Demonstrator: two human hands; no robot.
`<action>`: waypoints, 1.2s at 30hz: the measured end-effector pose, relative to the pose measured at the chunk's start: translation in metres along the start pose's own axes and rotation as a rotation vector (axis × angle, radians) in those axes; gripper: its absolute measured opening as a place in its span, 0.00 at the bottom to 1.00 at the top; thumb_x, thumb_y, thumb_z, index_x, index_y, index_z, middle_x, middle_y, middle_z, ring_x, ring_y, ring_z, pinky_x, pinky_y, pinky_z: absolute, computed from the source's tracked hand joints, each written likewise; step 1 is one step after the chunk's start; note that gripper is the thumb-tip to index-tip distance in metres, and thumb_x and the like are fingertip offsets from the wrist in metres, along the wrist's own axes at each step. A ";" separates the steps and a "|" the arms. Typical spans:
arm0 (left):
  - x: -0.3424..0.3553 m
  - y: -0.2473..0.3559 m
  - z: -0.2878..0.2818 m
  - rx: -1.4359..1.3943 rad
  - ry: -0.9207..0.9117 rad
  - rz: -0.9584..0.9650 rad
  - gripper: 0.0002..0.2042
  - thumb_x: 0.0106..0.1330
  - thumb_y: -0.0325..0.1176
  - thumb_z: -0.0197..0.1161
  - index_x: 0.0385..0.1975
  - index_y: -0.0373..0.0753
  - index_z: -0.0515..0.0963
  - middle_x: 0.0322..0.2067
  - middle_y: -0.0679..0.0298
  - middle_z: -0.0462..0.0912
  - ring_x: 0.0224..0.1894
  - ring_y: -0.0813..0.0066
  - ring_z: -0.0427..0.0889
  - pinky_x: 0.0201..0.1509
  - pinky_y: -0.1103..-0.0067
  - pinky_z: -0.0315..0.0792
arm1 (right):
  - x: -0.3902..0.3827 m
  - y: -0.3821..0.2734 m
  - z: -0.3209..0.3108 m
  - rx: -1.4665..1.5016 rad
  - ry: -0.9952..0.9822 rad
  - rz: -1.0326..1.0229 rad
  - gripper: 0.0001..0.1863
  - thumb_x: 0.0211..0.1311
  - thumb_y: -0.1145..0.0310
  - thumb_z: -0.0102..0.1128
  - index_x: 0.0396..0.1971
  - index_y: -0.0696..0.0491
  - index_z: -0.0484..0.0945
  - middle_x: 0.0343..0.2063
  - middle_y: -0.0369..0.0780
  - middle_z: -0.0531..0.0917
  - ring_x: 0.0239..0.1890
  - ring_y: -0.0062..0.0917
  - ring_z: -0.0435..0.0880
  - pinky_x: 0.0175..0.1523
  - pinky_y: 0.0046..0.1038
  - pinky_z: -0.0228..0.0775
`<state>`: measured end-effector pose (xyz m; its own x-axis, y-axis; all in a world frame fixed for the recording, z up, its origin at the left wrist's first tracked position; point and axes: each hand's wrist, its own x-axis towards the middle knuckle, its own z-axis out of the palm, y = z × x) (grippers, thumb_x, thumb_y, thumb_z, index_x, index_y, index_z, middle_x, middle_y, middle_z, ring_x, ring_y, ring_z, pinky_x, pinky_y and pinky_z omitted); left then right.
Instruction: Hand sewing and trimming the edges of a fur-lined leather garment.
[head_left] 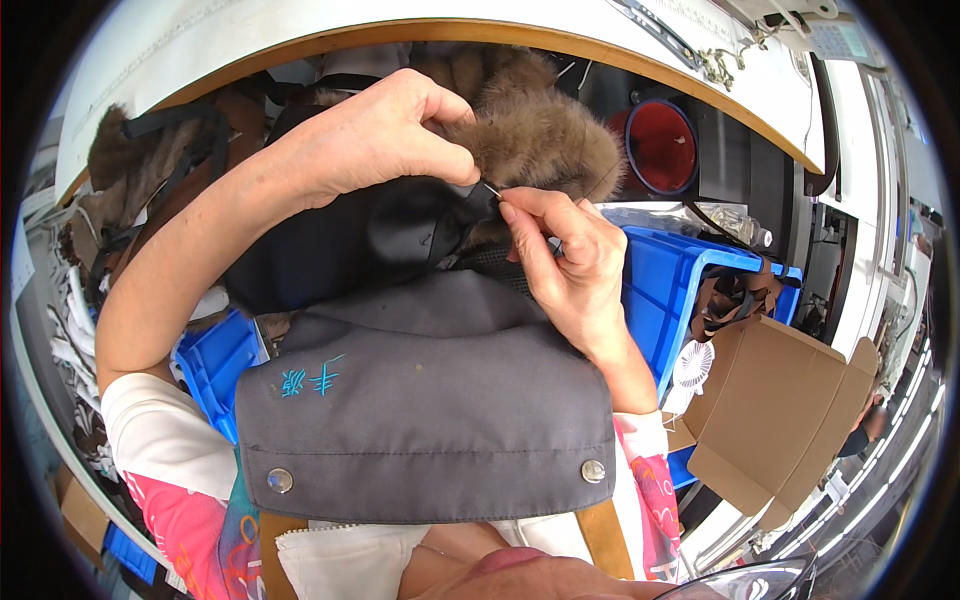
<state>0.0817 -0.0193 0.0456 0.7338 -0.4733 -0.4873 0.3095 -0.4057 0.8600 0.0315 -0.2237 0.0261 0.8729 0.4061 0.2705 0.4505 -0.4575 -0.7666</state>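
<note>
left hand (405, 138) pinched black glossy material (400, 238); right hand (575, 255) grasped thin tool (493, 190), possibly needle; slip could have pricked left hand.

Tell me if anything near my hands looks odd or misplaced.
Just untidiness: to the right of your right hand, brown strips lie in a loose tangle at the mouth of the blue crate. Nothing looks clearly spilled or damaged.

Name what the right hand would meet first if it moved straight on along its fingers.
Probably the black material pinched by the left hand, just beyond the needle-like tool; depth is hard to judge.
</note>
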 end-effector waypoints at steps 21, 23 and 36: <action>-0.004 -0.002 0.005 -0.035 0.037 -0.005 0.07 0.48 0.27 0.59 0.26 0.31 0.77 0.22 0.72 0.74 0.27 0.88 0.68 0.33 0.87 0.63 | -0.010 -0.004 0.019 0.109 0.022 0.123 0.05 0.50 0.82 0.57 0.25 0.57 0.71 0.13 0.41 0.76 0.14 0.31 0.76 0.21 0.26 0.66; -0.002 -0.003 0.005 -0.039 0.027 -0.009 0.07 0.47 0.27 0.59 0.26 0.31 0.76 0.21 0.71 0.74 0.27 0.88 0.68 0.32 0.87 0.63 | -0.012 -0.004 0.023 0.191 0.031 0.182 0.05 0.53 0.82 0.55 0.27 0.58 0.70 0.12 0.39 0.75 0.14 0.26 0.77 0.19 0.23 0.66; 0.001 -0.006 0.002 -0.075 -0.008 -0.010 0.08 0.48 0.27 0.58 0.26 0.30 0.77 0.22 0.69 0.76 0.28 0.88 0.71 0.35 0.87 0.65 | -0.010 0.002 0.018 0.181 0.023 0.076 0.02 0.56 0.81 0.54 0.29 0.60 0.71 0.16 0.40 0.78 0.19 0.25 0.80 0.25 0.21 0.69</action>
<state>0.0796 -0.0189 0.0400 0.7255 -0.4757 -0.4973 0.3619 -0.3509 0.8637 0.0205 -0.2146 0.0117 0.9080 0.3565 0.2200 0.3443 -0.3359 -0.8767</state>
